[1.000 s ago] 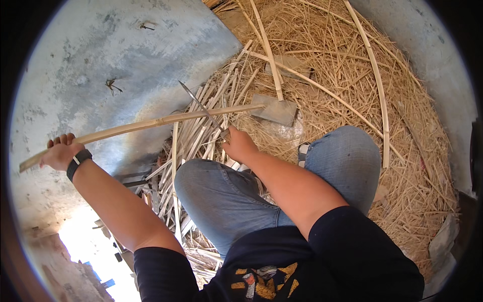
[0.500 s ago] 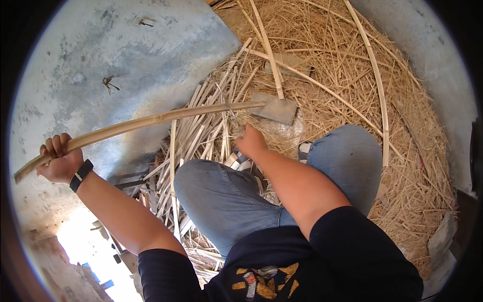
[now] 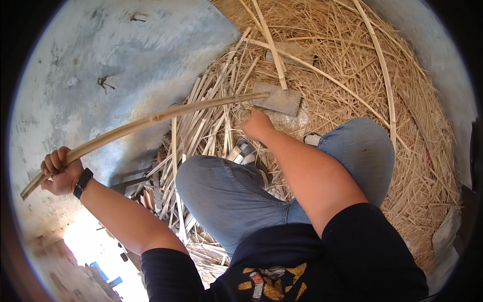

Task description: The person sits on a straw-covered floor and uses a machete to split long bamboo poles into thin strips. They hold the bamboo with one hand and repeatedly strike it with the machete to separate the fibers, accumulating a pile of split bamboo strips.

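Observation:
A long split bamboo strip [image 3: 156, 118] slants from the far left across to the middle, bending slightly. My left hand [image 3: 63, 172], with a dark band on its wrist, is closed around the strip near its left end. The strip's other end lies over a flat grey stone slab [image 3: 284, 102]. My right hand [image 3: 255, 125] is closed on the handle of a knife, mostly hidden in the fist. The knife's thin dark blade [image 3: 238, 98] crosses the strip a little short of the slab.
Straw-like bamboo shavings [image 3: 347, 85] cover the floor. Pale split strips [image 3: 201, 126] are heaped left of my knees. Longer strips [image 3: 380, 60] lie across the shavings. A grey-blue wall [image 3: 115, 55] stands at the left, with bright light coming in at lower left.
My left hand has come down and nearer with its end of the strip. My right hand and the knife have moved slightly away from me. The whole view has shifted a little.

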Demonstrator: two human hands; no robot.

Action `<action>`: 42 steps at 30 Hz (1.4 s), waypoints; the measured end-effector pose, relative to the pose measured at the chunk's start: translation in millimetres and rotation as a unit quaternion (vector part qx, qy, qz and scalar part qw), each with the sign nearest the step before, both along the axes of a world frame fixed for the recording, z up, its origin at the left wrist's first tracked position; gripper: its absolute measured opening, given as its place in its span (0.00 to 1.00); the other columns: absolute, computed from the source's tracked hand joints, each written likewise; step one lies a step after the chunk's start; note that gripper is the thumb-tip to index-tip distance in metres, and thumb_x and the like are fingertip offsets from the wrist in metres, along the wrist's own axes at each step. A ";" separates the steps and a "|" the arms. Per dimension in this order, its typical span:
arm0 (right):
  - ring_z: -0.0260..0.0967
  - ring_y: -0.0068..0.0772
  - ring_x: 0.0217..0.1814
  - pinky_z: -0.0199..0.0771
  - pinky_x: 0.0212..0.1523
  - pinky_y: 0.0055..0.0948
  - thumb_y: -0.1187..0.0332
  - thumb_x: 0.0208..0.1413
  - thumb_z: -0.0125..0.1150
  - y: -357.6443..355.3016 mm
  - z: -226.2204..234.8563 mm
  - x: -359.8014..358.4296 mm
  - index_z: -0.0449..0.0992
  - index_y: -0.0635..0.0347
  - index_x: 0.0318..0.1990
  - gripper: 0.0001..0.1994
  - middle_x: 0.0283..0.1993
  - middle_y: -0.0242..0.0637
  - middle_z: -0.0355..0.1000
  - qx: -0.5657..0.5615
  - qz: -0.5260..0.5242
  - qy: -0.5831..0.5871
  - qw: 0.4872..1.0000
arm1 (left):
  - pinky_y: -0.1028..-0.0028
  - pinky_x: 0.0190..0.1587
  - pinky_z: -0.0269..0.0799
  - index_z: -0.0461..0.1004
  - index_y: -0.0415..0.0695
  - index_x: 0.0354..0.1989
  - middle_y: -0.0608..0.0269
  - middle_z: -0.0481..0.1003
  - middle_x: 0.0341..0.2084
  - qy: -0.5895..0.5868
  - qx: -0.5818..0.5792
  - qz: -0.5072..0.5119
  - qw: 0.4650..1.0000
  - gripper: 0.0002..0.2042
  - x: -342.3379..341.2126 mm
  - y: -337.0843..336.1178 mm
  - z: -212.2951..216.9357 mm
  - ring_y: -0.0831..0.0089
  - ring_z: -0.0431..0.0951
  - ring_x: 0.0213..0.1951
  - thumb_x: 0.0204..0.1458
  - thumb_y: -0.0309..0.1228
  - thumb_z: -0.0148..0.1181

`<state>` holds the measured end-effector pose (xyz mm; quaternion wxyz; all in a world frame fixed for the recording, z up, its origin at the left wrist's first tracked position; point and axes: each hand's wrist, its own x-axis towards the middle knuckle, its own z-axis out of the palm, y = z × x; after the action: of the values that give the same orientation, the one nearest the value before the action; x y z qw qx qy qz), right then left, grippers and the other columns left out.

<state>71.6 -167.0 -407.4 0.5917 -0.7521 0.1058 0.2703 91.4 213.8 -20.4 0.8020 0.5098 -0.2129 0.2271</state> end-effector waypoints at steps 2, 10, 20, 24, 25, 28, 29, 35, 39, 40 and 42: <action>0.78 0.48 0.46 0.79 0.49 0.40 0.68 0.53 0.61 0.1 13.0 5.8 0.74 0.66 0.54 0.20 0.46 0.54 0.78 -0.085 0.126 -0.166 0.974 | 0.77 0.19 0.50 0.63 0.52 0.18 0.77 0.54 0.10 -0.008 -0.021 -0.019 1.000 0.34 -1.8 9.9 -6.4 0.80 0.51 0.12 0.58 0.70 0.33; 0.77 0.48 0.48 0.79 0.50 0.42 0.68 0.51 0.64 19.1 45.3 -8.0 0.73 0.66 0.54 0.22 0.47 0.54 0.77 0.028 0.090 -0.177 0.980 | 0.76 0.20 0.52 0.62 0.55 0.13 0.80 0.55 0.09 -0.013 -0.020 -0.093 0.995 0.37 4.2 -11.2 2.3 0.81 0.52 0.12 0.54 0.76 0.32; 0.78 0.50 0.46 0.78 0.48 0.42 0.68 0.50 0.63 20.1 48.4 -10.3 0.74 0.66 0.51 0.20 0.44 0.55 0.78 0.068 0.103 -0.173 0.977 | 0.76 0.20 0.50 0.63 0.53 0.14 0.78 0.56 0.09 -0.026 -0.007 -0.049 0.998 0.35 -5.9 6.0 2.5 0.80 0.53 0.12 0.57 0.71 0.34; 0.78 0.51 0.49 0.77 0.50 0.43 0.68 0.50 0.63 28.5 5.9 -27.1 0.74 0.64 0.51 0.20 0.45 0.56 0.78 0.055 -0.007 -0.122 0.991 | 0.75 0.21 0.50 0.63 0.51 0.16 0.75 0.55 0.10 -0.011 0.023 0.009 1.000 0.33 -0.5 -22.9 12.8 0.78 0.51 0.13 0.58 0.68 0.36; 0.77 0.52 0.50 0.76 0.52 0.43 0.68 0.49 0.62 30.0 -22.8 -28.1 0.73 0.64 0.52 0.21 0.46 0.56 0.78 0.045 -0.064 -0.082 0.994 | 0.75 0.21 0.50 0.63 0.51 0.17 0.74 0.55 0.10 -0.005 0.023 0.054 0.998 0.32 0.8 -18.1 10.7 0.78 0.51 0.13 0.58 0.67 0.36; 0.76 0.54 0.53 0.75 0.55 0.43 0.66 0.52 0.63 3.6 -19.7 -14.1 0.73 0.64 0.53 0.21 0.50 0.55 0.77 -0.065 -0.020 0.011 0.998 | 0.75 0.20 0.49 0.63 0.49 0.20 0.72 0.53 0.12 0.011 0.031 0.140 0.990 0.32 -0.8 -6.3 3.1 0.77 0.49 0.14 0.58 0.67 0.36; 0.76 0.54 0.52 0.75 0.54 0.44 0.66 0.53 0.62 5.0 -14.6 -14.2 0.73 0.64 0.53 0.21 0.48 0.56 0.77 -0.049 -0.038 -0.003 0.998 | 0.75 0.20 0.48 0.63 0.49 0.21 0.72 0.52 0.12 0.009 0.027 0.171 0.985 0.32 -1.4 -8.2 -1.3 0.77 0.49 0.14 0.58 0.68 0.36; 0.77 0.58 0.48 0.77 0.51 0.46 0.67 0.49 0.62 9.9 6.3 -28.8 0.72 0.63 0.53 0.22 0.44 0.58 0.77 -0.002 0.056 -0.128 0.990 | 0.75 0.19 0.48 0.59 0.49 0.21 0.70 0.51 0.13 0.023 0.027 0.175 0.984 0.33 -1.4 -4.0 6.9 0.76 0.49 0.14 0.57 0.70 0.36; 0.76 0.56 0.50 0.76 0.53 0.45 0.69 0.52 0.59 0.8 -32.9 -19.6 0.74 0.60 0.53 0.19 0.45 0.55 0.77 -0.105 0.010 -0.039 0.994 | 0.76 0.19 0.48 0.58 0.48 0.24 0.70 0.50 0.14 0.036 0.034 0.313 0.949 0.35 -1.6 -35.0 -4.6 0.75 0.48 0.15 0.57 0.72 0.32; 0.75 0.56 0.51 0.75 0.54 0.45 0.69 0.53 0.58 -0.7 -27.0 -16.4 0.75 0.59 0.53 0.19 0.46 0.54 0.76 -0.128 0.009 0.016 0.992 | 0.76 0.19 0.48 0.58 0.48 0.24 0.70 0.51 0.15 0.038 0.027 0.322 0.946 0.35 -3.5 -32.8 -7.2 0.75 0.48 0.15 0.57 0.72 0.31; 0.75 0.55 0.51 0.75 0.54 0.46 0.69 0.53 0.57 3.3 -13.2 -19.2 0.75 0.58 0.54 0.19 0.45 0.56 0.76 -0.081 0.029 -0.038 0.996 | 0.75 0.19 0.47 0.58 0.48 0.25 0.70 0.51 0.15 0.043 0.014 0.339 0.940 0.35 -5.8 -28.4 -9.9 0.75 0.48 0.15 0.57 0.73 0.29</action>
<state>52.4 -163.7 -420.6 0.5241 -0.8101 0.0835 0.2490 85.6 185.5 -30.4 0.6785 0.5721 0.0040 0.4608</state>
